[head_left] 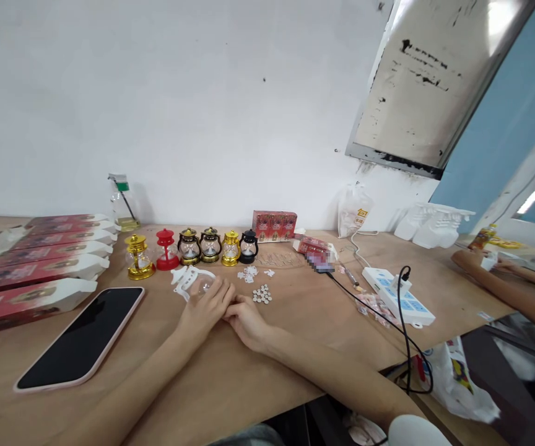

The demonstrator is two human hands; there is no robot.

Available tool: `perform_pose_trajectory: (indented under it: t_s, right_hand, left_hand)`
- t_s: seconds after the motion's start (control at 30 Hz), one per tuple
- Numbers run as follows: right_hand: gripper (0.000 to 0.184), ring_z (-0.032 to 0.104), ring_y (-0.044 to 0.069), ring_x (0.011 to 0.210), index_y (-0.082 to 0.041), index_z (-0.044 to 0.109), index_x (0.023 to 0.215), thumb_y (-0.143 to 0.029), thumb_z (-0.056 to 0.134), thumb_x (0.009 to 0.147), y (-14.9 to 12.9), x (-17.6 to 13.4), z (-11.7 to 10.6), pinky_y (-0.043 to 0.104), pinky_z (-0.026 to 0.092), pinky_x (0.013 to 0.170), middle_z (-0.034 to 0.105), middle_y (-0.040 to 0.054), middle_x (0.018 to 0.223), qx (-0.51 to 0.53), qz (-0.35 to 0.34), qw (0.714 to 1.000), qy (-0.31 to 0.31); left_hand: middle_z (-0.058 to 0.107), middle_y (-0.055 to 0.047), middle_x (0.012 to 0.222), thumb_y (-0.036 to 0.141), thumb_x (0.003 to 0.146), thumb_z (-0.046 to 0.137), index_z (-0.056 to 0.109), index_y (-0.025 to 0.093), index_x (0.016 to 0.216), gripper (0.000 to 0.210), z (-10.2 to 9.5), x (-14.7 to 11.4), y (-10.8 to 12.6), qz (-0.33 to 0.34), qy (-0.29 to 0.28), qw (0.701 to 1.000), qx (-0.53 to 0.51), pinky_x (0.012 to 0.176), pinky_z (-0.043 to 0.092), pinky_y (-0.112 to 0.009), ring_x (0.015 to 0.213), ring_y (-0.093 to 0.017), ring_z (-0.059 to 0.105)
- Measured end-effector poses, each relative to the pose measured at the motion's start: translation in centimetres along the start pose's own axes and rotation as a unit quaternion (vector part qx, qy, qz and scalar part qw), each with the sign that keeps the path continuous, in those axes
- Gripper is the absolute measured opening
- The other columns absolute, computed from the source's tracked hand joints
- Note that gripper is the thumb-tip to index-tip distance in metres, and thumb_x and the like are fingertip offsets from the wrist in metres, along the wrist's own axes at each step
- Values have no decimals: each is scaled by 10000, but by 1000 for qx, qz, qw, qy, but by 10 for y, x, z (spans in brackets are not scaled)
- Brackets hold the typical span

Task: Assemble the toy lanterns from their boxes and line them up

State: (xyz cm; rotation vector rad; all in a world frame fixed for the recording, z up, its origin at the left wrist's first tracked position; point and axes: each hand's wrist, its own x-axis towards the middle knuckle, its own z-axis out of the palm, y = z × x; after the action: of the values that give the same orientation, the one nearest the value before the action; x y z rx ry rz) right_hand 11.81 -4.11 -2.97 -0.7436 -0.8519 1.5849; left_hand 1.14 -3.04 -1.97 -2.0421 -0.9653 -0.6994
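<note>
A small white lantern (184, 282) with a clear globe lies tilted on the brown tabletop, its top pointing left and away from me. My left hand (212, 301) is closed around its lower part, covering the base. Against the left fingertips rests my right hand (247, 320), its fingers curled and pressed together at the lantern's base end; whatever they pinch is hidden. Just right of the hands are small round silver discs (262, 294), like button cells, in a loose cluster. Small white plastic pieces (249, 274) are scattered behind them.
Finished-looking lanterns (209, 246) in gold, red, bronze and black form a row behind. Red boxes (39, 297) and a phone (82, 341) lie left. A white power strip (400, 294) with black cables (365, 306) is right. Another person's arms (509, 285) are far right.
</note>
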Motion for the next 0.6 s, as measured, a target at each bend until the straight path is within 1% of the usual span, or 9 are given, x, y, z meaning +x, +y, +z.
perform_pose_trajectory:
  t_s: [0.1, 0.2, 0.27, 0.33, 0.4, 0.5, 0.6]
  right_hand:
    - [132, 479, 110, 648, -166, 511, 559, -80, 525, 459, 1, 2, -3, 234, 348, 631, 514, -47, 566, -17, 3, 1000, -16]
    - [188, 517, 138, 720, -180, 503, 629, -85, 535, 470, 3, 1, -4, 257, 386, 686, 565, -39, 659, -63, 1, 998, -17]
    - [331, 537, 157, 793, -191, 526, 765, -61, 544, 461, 5, -1, -4, 284, 408, 747, 595, -37, 771, -110, -8, 994, -1]
    - [506, 546, 175, 878, -203, 523, 935, -34, 549, 458, 7, -3, -3, 316, 416, 820, 604, -27, 895, -157, -21, 987, 4]
    - [589, 548, 188, 949, -206, 500, 1035, -28, 555, 476, 7, -4, -3, 346, 410, 884, 601, -9, 986, -195, -35, 980, -6]
    - [580, 555, 197, 998, -210, 494, 1074, -48, 570, 522, 9, -4, -4, 367, 411, 924, 601, 9, 1048, -242, -70, 968, -16]
    - [575, 571, 201, 991, -222, 495, 1101, -65, 590, 557, 11, -1, -9, 368, 441, 896, 610, 15, 1052, -292, -98, 951, -16]
  left_hand:
    - [664, -69, 952, -6, 829, 323, 592, 185, 891, 336, -1, -1, 1, -1, -7, 1000, 9, 881, 284, -371, 995, -190, 558]
    - [663, -70, 977, 7, 830, 326, 594, 200, 938, 348, -1, -4, 1, -8, -7, 1000, -26, 904, 287, -382, 1013, -195, 557]
    - [667, -63, 978, 13, 832, 322, 596, 217, 942, 359, -1, -6, 1, -12, -12, 999, -44, 909, 295, -386, 1022, -194, 554]
    - [672, -62, 954, 10, 833, 310, 600, 217, 913, 365, -2, -6, 1, -10, -21, 999, -34, 897, 310, -383, 1019, -194, 557]
    - [673, -65, 939, 4, 832, 303, 604, 210, 889, 369, -2, -6, 2, -9, -27, 999, -20, 885, 323, -379, 1012, -196, 560]
    - [672, -60, 935, 6, 830, 314, 610, 214, 896, 368, -2, -6, 3, -15, -19, 999, -30, 883, 326, -376, 996, -197, 566]
    - [673, -63, 934, 11, 832, 327, 611, 208, 896, 352, 0, -7, 4, -13, -6, 1000, -22, 889, 319, -370, 992, -194, 566]
